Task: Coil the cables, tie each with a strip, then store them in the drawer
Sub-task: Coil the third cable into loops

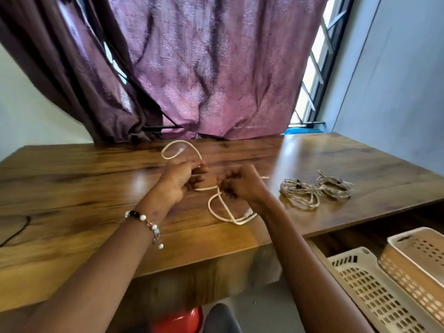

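Observation:
A cream cable (217, 209) runs loosely across the wooden table (84, 188). One end curls in a loop behind my hands, with its plug lying inside the loop; the other part loops in front of my right wrist. My left hand (179, 180) grips the cable with curled fingers. Just to its right, my right hand (240, 183) is curled around the same cable. Two coiled, speckled cables (312, 191) lie side by side on the table to the right, each with a dark strip around it.
An open drawer (319, 246) at the lower right holds two perforated plastic baskets, one cream (374, 292) and one orange (418, 258). A purple curtain (204, 68) hangs behind the table. A red stool (177, 320) shows below the table edge.

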